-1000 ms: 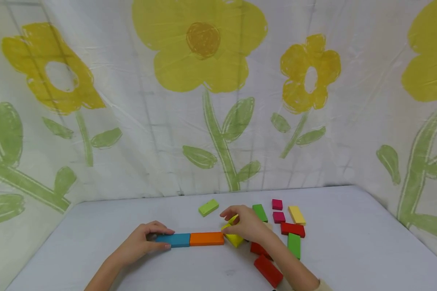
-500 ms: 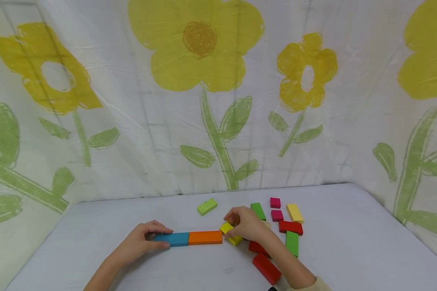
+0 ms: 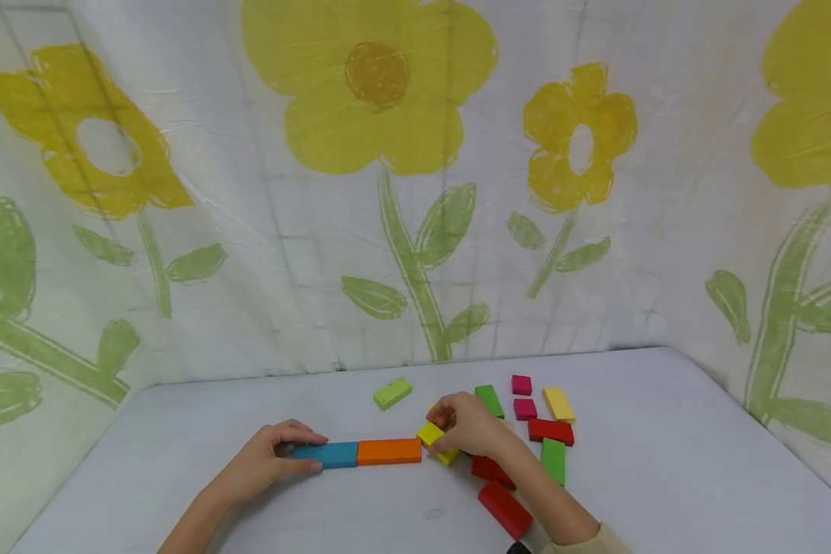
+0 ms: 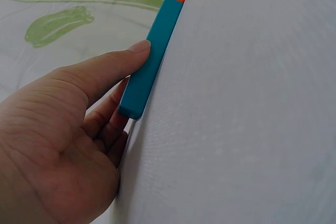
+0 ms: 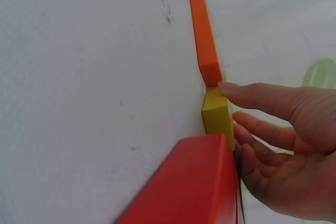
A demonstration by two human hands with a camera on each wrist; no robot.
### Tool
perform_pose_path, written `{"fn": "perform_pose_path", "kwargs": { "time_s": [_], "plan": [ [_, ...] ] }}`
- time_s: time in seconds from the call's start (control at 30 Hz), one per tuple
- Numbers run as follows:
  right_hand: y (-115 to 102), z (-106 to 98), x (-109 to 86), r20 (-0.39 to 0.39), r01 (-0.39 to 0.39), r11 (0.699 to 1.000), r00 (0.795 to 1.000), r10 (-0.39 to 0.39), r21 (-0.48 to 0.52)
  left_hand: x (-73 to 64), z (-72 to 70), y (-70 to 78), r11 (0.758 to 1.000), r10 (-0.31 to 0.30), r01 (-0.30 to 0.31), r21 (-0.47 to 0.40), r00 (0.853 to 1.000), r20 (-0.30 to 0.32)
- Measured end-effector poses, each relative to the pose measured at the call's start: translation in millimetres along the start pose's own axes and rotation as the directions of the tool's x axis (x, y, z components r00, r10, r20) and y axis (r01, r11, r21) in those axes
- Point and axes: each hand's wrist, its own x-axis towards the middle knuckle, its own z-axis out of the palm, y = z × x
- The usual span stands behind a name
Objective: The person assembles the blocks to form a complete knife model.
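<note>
My left hand [image 3: 275, 454] grips the near end of a flat blue block [image 3: 337, 455], thumb on the front edge and fingers on the back. An orange block [image 3: 389, 452] lies end to end with the blue one. By the orange block's right end, my right hand [image 3: 469, 425] pinches a yellow block [image 3: 428, 433], which lies slantwise and is partly covered by the fingers. In the right wrist view, the thumb touches the top of the yellow block [image 5: 217, 111] close to the orange end, while the other fingers curl behind it.
Red blocks [image 3: 505, 509] lie under and beside the right forearm. Further right are another red block [image 3: 550, 432], green blocks [image 3: 553, 462], small pink blocks [image 3: 524, 408] and a pale yellow block [image 3: 559, 405]. A light green block [image 3: 392, 393] lies further back. A flowered curtain [image 3: 305, 231] hangs behind the table.
My right fingers have closed in on the yellow block, and its end shows more plainly beside the orange block. My left hand stays on the blue block. The head view has shifted slightly.
</note>
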Motion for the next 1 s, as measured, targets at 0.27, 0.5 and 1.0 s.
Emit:
{"fn": "perform_pose_path", "kwargs": {
  "time_s": [0.27, 0.5, 1.0],
  "plan": [
    [7, -13, -2.5, -0.006, -0.045, 0.997, 0.999, 0.046, 0.061, 0.7, 0.0, -1.7, 1.0, 0.005, -0.005, -0.005, 1.0, -0.002],
    [8, -23, -5.7, 0.052, -0.047, 0.993, 0.998, 0.042, 0.107, 0.6, -0.1, -3.1, 1.0, 0.011, -0.011, -0.001, 1.0, -0.005],
    [5, -22, -8.7, 0.03, -0.043, 0.999, 0.999, 0.044, -0.005, 0.8, 0.0, -2.3, 1.0, 0.012, -0.012, -0.005, 1.0, -0.003]
  ]
}}
